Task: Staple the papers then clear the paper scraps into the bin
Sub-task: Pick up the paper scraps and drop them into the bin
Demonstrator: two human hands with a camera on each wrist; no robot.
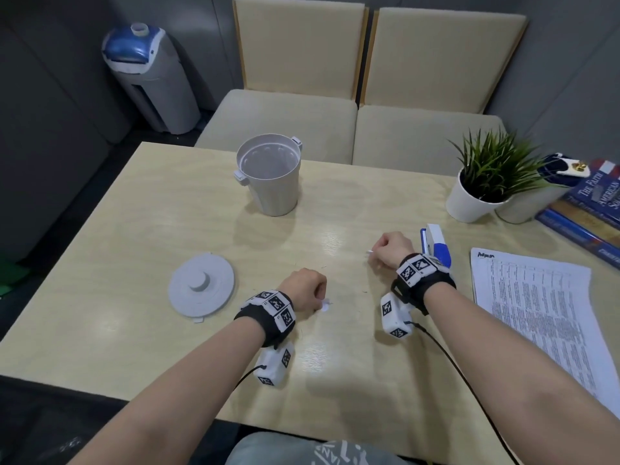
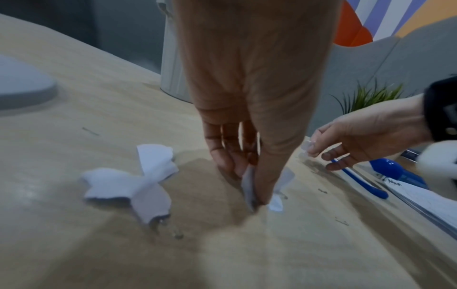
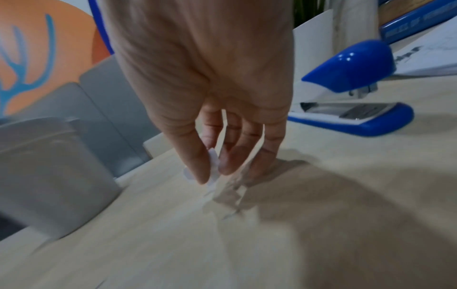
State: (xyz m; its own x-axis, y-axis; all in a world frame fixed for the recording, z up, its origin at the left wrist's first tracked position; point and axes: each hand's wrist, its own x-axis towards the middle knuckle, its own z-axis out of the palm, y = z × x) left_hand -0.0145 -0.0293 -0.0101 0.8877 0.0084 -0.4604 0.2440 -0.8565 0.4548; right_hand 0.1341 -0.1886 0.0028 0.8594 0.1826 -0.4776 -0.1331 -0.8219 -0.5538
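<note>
My left hand (image 1: 317, 301) is down on the table's middle, thumb and fingers pinching a white paper scrap (image 2: 248, 185). A larger crumpled scrap (image 2: 133, 181) lies loose on the table beside it in the left wrist view. My right hand (image 1: 377, 252), further right, pinches a small scrap (image 3: 213, 162) between thumb and forefinger, with another torn scrap (image 3: 230, 195) on the wood under its fingers. The white bin (image 1: 268, 176) stands open at the back of the table. The blue and white stapler (image 1: 436, 243) lies just behind my right wrist. The printed papers (image 1: 536, 313) lie at the right.
The bin's round lid (image 1: 201, 288) lies flat to the left of my left hand. A potted plant (image 1: 479, 186) and a stack of books (image 1: 590, 213) fill the back right corner. A few loose staples (image 2: 90, 131) dot the tabletop. Two chairs stand behind the table.
</note>
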